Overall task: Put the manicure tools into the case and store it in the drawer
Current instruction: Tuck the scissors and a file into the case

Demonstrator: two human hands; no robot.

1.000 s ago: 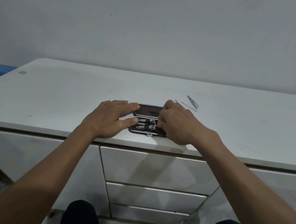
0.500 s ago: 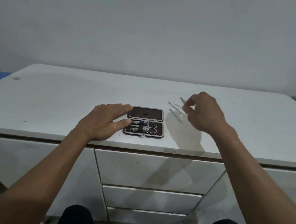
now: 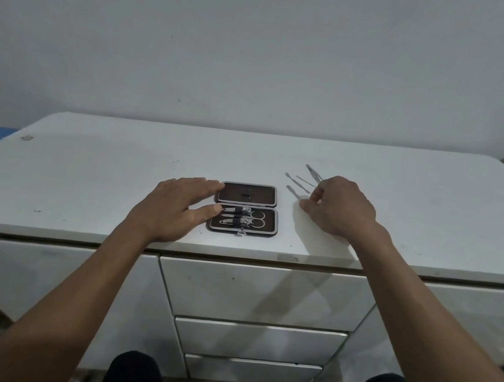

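Small dark brown rectangular manicure case [image 3: 244,208] lies open flat on the white worktop [image 3: 86,175], near its front edge. Lower half holds two metal clippers and a pair of small scissors [image 3: 256,218] under a dark strap; upper half shows only a small dark loop. Left hand [image 3: 174,208] rests palm down, fingers spread, fingertips touching the case's left edge. Right hand [image 3: 336,208] sits to the right of the case, fingers curled and pinched together low over the worktop; whether they grip anything, cannot tell. Just beyond it, three thin loose metal tools [image 3: 301,183] lie on the worktop. Three white drawers [image 3: 263,291] below, all closed.
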